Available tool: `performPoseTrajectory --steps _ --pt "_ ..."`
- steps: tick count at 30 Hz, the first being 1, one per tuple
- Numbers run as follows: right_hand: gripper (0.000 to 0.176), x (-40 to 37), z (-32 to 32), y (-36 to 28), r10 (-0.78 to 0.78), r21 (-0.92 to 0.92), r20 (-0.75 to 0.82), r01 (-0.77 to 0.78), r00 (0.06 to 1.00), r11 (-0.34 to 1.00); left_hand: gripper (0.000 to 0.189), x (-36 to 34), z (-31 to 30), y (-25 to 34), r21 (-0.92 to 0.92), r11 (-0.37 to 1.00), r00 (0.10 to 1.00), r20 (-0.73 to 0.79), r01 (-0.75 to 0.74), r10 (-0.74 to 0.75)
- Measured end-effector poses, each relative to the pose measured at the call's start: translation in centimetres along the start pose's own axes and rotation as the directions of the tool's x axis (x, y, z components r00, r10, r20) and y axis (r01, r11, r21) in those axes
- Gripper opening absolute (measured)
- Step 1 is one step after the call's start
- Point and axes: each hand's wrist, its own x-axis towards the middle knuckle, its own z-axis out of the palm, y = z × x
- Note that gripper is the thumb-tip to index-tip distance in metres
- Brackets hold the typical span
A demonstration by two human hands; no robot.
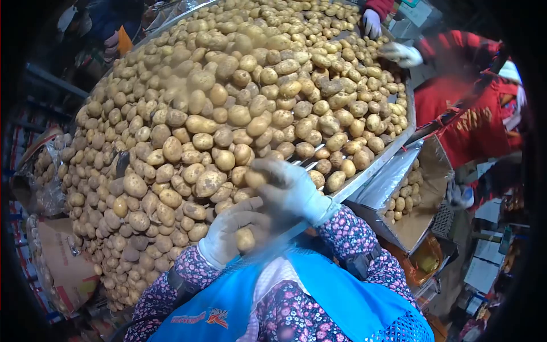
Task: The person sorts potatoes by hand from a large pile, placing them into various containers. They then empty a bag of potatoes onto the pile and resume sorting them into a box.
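A wide heap of potatoes [211, 181], yellow-brown and partly dusty with soil, covers the sorting table in front of me. My left hand [227, 231], in a whitish, dirt-stained work glove, curls its fingers around a potato [245, 240] at the near edge of the heap. Just to the right and farther forward, my right hand [296, 191] wears a similar glove. Its blurred fingers and thumb close on another potato [254, 178]. Dark soil stains the fingers of both gloves.
A metal rim [393, 151] edges the table on the right. Beyond it stands a lined cardboard box [430, 191] holding potatoes. Another carton [68, 259] is at left. Across the table, a co-worker's gloved hand [401, 55] and another purple-gloved hand [371, 24] reach over the potatoes.
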Motion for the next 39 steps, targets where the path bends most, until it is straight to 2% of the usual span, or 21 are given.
performPoseTrajectory --steps 2,4,5,6,8,9,10,12,13,14,15,16,17,18,22,24,26,31,34,38,39 --pt "0.042 -0.7 -2.3 -0.7 -0.05 -0.175 0.135 0.074 0.99 0.982 0.064 0.2 -0.3 -0.2 0.141 0.984 0.992 0.071 -0.11 0.101" --pt "0.041 -1.3 -3.7 1.0 0.072 -0.04 -0.08 -0.075 0.994 0.996 0.064 0.2 -0.2 0.4 0.361 0.928 0.994 -0.018 -0.09 0.104" --pt "0.037 -0.9 -5.1 2.8 -0.033 -0.264 -0.162 -0.011 0.986 0.964 0.063 0.3 0.0 1.2 0.372 0.927 0.998 -0.014 -0.045 0.054" --pt "0.038 -0.6 -6.2 3.8 -0.091 -0.588 -0.185 -0.036 0.979 0.808 0.063 0.4 -0.3 1.2 0.376 0.925 0.998 -0.006 -0.052 0.059" --pt "0.047 0.2 -7.2 4.8 -0.058 -0.712 -0.156 -0.072 0.986 0.698 0.057 0.6 -0.4 1.3 0.575 0.801 0.983 0.033 -0.165 0.18" --pt "0.053 0.6 -7.1 4.9 -0.11 -0.815 -0.043 0.029 0.993 0.578 0.054 0.7 0.6 1.6 0.456 0.885 0.982 -0.108 -0.088 0.153" --pt "0.058 1.1 -6.9 5.1 -0.143 -0.889 0.075 0.131 0.987 0.439 0.054 1.3 1.4 1.6 0.462 0.882 0.983 -0.096 -0.095 0.157" --pt "0.053 2.4 -7.3 6.4 -0.244 -0.887 0.224 0.301 0.944 0.35 0.052 2.0 2.5 1.3 0.531 0.834 0.912 -0.25 -0.152 0.325" --pt "0.048 2.6 -7.7 6.9 -0.243 -0.867 0.212 0.297 0.947 0.4 0.048 2.2 2.0 1.9 0.721 0.688 0.925 -0.198 -0.087 0.324" --pt "0.043 3.0 -8.3 7.4 -0.241 -0.843 0.205 0.296 0.949 0.449 0.048 2.8 2.2 2.3 0.725 0.682 0.924 -0.187 -0.099 0.333" --pt "0.04 3.7 -8.9 7.5 -0.237 -0.84 0.192 0.284 0.952 0.462 0.045 3.3 2.5 2.5 0.915 0.307 0.835 0.056 -0.262 0.548" --pt "0.038 4.5 -9.6 7.6 -0.232 -0.835 0.18 0.273 0.956 0.477 0.042 3.8 2.9 2.6 0.93 -0.135 0.695 0.347 -0.342 0.63" --pt "0.039 5.3 -10.1 7.9 -0.256 -0.893 0.127 0.223 0.958 0.391 0.041 3.9 3.5 2.7 0.95 -0.095 0.737 0.291 -0.296 0.611" --pt "0.042 6.5 -10.7 8.1 -0.184 -0.906 0.052 0.123 0.982 0.404 0.041 4.1 3.4 2.9 0.948 -0.101 0.73 0.298 -0.301 0.615" --pt "0.038 10.1 -14.0 9.5 -0.195 -0.956 0.158 0.199 0.968 0.213 0.037 4.6 3.1 3.6 0.929 -0.216 0.712 0.368 -0.299 0.598" --pt "0.041 11.6 -14.4 7.8 0.129 -0.967 0.081 0.047 0.988 0.252 0.035 4.4 2.8 3.6 0.934 -0.221 0.734 0.358 -0.282 0.577" --pt "0.052 13.0 -15.9 8.6 0.081 -0.989 -0.002 -0.014 0.997 0.146 0.032 4.7 2.4 3.4 0.931 -0.237 0.729 0.364 -0.277 0.58" --pt "0.051 17.6 -20.1 11.7 0.175 -0.952 -0.235 -0.263 0.956 0.158 0.031 4.9 1.6 3.3 0.915 -0.274 0.728 0.401 -0.295 0.556" --pt "0.049 18.2 -20.1 14.7 0.071 -0.883 -0.369 -0.373 0.927 0.286 0.032 5.2 1.6 3.4 0.905 -0.284 0.707 0.424 -0.316 0.566" --pt "0.048 13.4 -16.2 12.5 0.033 -0.93 -0.28 -0.279 0.96 0.24 0.033 5.3 1.5 3.2 0.903 -0.333 0.74 0.416 -0.27 0.529" --pt "0.047 12.2 -15.8 11.6 0.14 -0.866 -0.249 -0.285 0.958 0.411 0.033 5.3 1.5 3.2 0.896 -0.347 0.728 0.431 -0.276 0.533"
